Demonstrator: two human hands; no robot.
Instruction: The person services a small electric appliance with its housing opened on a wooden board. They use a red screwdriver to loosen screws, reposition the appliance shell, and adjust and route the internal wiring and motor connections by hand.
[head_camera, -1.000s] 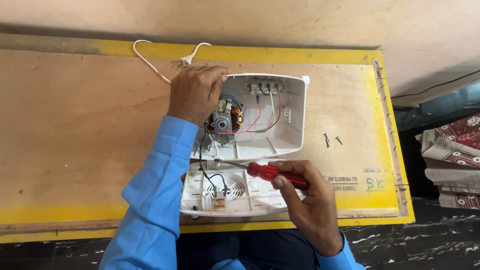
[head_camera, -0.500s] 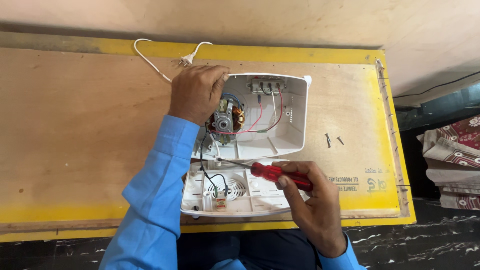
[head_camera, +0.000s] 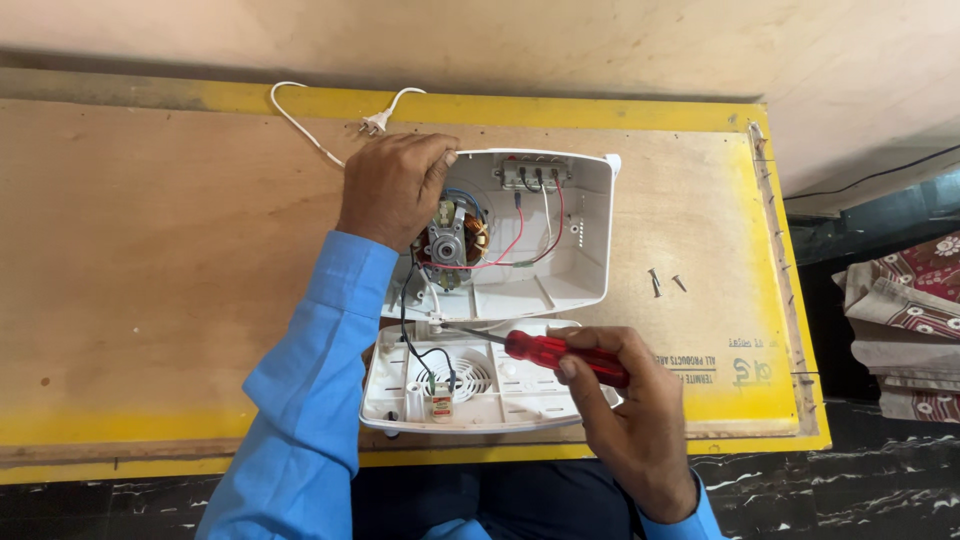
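Observation:
An opened white appliance casing (head_camera: 575, 255) lies on the plywood table (head_camera: 160, 260), with a small motor with copper windings (head_camera: 455, 240) and red, blue and white wires inside. Its other white half (head_camera: 490, 395), with a round vent grille, lies nearer me. My left hand (head_camera: 395, 185) rests on the casing's left rim beside the motor. My right hand (head_camera: 625, 415) grips a red-handled screwdriver (head_camera: 555, 352) whose metal tip points left at a spot on the near edge of the casing.
A white power cord with a two-pin plug (head_camera: 372, 124) trails across the table's far edge. Two loose dark screws (head_camera: 665, 283) lie to the right of the casing. Folded patterned cloth (head_camera: 905, 320) is stacked off the table at right.
My right hand and the screwdriver have shifted slightly right and down. The left hand stays on the casing by the motor.

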